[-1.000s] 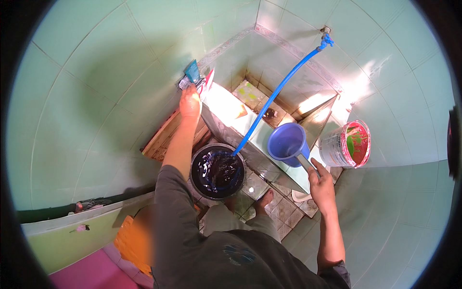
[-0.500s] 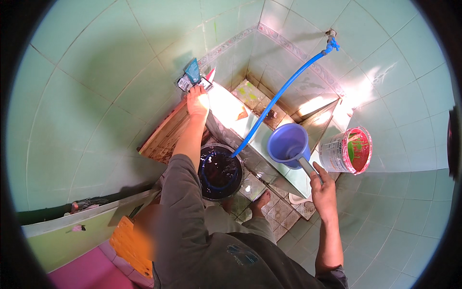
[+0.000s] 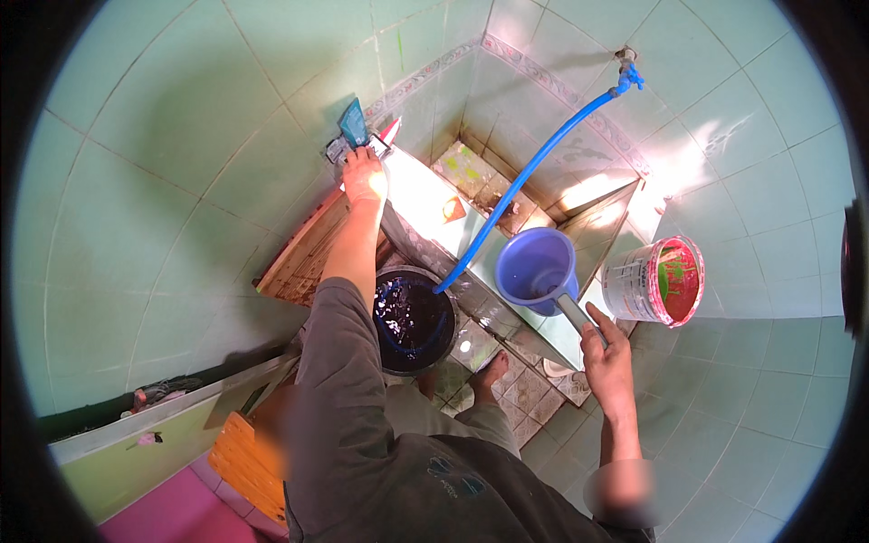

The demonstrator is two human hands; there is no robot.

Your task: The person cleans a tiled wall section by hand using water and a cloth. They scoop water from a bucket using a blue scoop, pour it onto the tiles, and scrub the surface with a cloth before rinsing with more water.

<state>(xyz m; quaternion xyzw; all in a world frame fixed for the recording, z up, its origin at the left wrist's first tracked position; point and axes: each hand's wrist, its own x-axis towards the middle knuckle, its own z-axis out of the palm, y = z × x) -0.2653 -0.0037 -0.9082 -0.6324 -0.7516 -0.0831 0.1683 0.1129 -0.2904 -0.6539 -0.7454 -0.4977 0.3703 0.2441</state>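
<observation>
My left hand [image 3: 366, 177] reaches to the far end of the white ledge, its fingers closed down on something small that they mostly hide. Around those fingertips are a teal squeeze tube [image 3: 353, 122], a grey packet [image 3: 339, 149] and a red-and-white tube [image 3: 391, 130]. My right hand [image 3: 608, 362] grips the grey handle of a blue water dipper [image 3: 536, 267], which is held over the ledge with its mouth up. No water can be made out inside the dipper.
A dark tub [image 3: 450, 349] of water stands on the floor, with a blue hose [image 3: 520, 176] running into it from the wall tap [image 3: 627, 80]. Right of the dipper is a red-rimmed paint bucket [image 3: 629, 282]. A wooden board [image 3: 308, 246] leans left of the tub.
The dipper has shifted slightly left in my right hand. My left hand stays among the tubes. Bright glints on the tub's water have spread, and the view has tilted a little.
</observation>
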